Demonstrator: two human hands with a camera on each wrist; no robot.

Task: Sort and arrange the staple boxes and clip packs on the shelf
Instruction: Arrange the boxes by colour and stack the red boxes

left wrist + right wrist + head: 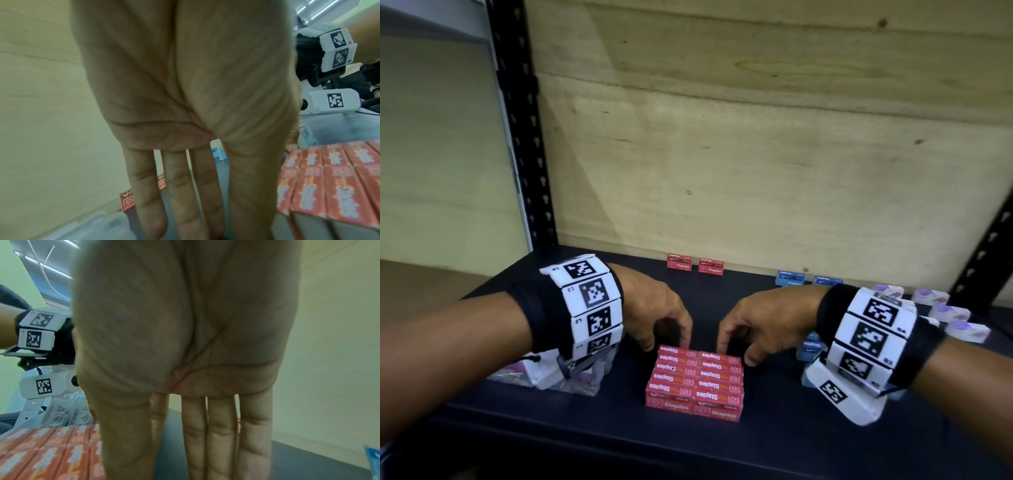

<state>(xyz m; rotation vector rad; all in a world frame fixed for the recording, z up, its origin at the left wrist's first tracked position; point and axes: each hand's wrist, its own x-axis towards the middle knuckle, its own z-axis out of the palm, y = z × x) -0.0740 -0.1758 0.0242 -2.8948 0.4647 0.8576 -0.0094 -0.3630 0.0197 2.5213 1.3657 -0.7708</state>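
Note:
A block of red staple boxes (695,380), two columns wide and stacked, sits at the middle front of the dark shelf (774,438). My left hand (667,342) reaches down at its far left corner with straight fingers touching the back edge. At the far right corner my right hand (736,353) does the same, its thumb by the right side. In the left wrist view the left hand (185,203) hangs flat beside the red block (329,186). The right wrist view shows the right hand (205,443) flat beside the red block (51,451). Neither hand holds anything.
Two single red staple boxes (694,264) stand at the back wall. Blue staple boxes (791,278) stand at the back right, and more blue boxes (811,346) lie under my right wrist. Purple-and-white clip packs (941,308) lie at the far right. Clear clip packs (558,373) lie under my left wrist.

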